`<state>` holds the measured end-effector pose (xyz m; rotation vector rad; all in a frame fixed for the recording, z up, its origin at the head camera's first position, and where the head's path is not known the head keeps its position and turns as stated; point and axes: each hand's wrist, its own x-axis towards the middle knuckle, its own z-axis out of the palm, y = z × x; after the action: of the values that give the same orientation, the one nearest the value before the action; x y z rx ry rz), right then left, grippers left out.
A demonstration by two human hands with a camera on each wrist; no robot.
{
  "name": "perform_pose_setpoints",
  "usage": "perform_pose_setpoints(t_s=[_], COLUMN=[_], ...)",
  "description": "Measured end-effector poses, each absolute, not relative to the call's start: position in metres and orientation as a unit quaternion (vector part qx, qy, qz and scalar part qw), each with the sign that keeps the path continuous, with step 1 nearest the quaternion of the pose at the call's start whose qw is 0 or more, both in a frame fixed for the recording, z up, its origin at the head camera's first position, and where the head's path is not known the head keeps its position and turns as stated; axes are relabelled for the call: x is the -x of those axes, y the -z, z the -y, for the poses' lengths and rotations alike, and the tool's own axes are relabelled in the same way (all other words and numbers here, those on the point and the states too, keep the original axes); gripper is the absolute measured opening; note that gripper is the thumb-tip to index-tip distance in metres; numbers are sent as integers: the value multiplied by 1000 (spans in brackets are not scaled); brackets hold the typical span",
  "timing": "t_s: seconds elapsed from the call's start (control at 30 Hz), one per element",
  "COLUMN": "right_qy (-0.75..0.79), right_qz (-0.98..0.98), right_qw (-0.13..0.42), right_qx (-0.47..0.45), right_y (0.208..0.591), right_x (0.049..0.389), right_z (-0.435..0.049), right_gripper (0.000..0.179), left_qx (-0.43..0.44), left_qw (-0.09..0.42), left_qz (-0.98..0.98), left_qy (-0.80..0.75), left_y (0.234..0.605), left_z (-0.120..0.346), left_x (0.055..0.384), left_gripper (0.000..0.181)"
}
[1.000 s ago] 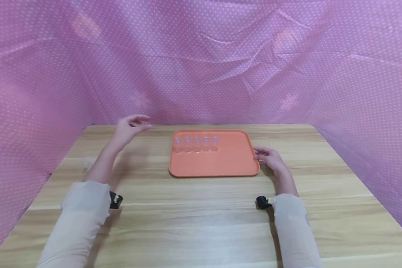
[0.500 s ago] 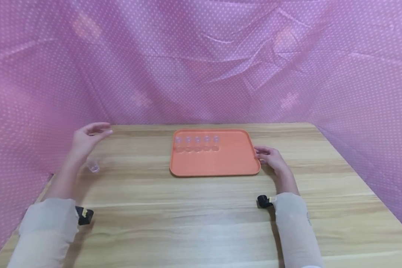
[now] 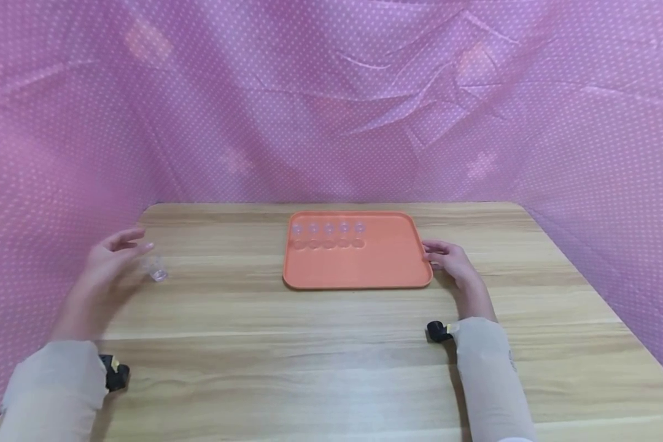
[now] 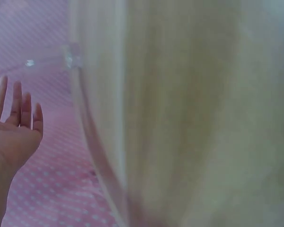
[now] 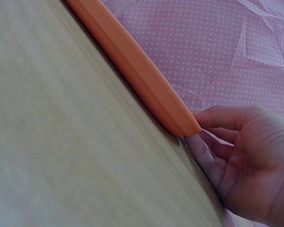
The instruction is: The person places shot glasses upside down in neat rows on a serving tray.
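At the far left of the table, my left hand [image 3: 113, 255] hovers with its fingers loosely bent, nothing in them. A small clear cup [image 3: 156, 271] is just right of its fingertips; the left wrist view shows the same clear cup [image 4: 52, 59] beyond the open fingers. My right hand [image 3: 450, 261] grips the right edge of an orange tray [image 3: 387, 264]. In the right wrist view the fingers [image 5: 222, 117] lie at the top and underside of the tray's rim [image 5: 146, 80]. Several clear cups [image 3: 328, 244] line up on the tray's back left part.
The wooden table [image 3: 287, 350] extends in front of the tray and to both sides. A pink dotted curtain [image 3: 331, 123] hangs behind it and along both sides. Black cameras [image 3: 438, 331] sit at both wrists.
My left hand has moved left and toward me, from near the tray's left side to the clear cup. The right hand stays at the tray's edge.
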<state>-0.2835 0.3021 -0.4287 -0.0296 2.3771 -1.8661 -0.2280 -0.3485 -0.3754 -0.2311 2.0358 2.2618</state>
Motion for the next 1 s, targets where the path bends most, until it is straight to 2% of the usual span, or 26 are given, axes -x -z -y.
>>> perform_pose_setpoints(t_s=[0.33, 0.5, 0.73, 1.0], right_qy=[623, 623, 623, 628], right_qz=[-780, -779, -780, -776], right_qw=[60, 64, 61, 61], right_qx=[13, 9, 8, 12], right_y=[428, 426, 427, 428], right_x=[283, 283, 283, 283], right_z=[-303, -303, -304, -302], right_gripper=[44, 44, 44, 44], left_qx=[49, 23, 3, -35], left_qw=[72, 101, 131, 116], left_qz=[-755, -727, -711, -690], left_qy=[-650, -679, -691, -714], left_y=[395, 406, 415, 426], left_z=[367, 372, 375, 375], left_x=[230, 235, 236, 236], left_gripper=[72, 73, 65, 55])
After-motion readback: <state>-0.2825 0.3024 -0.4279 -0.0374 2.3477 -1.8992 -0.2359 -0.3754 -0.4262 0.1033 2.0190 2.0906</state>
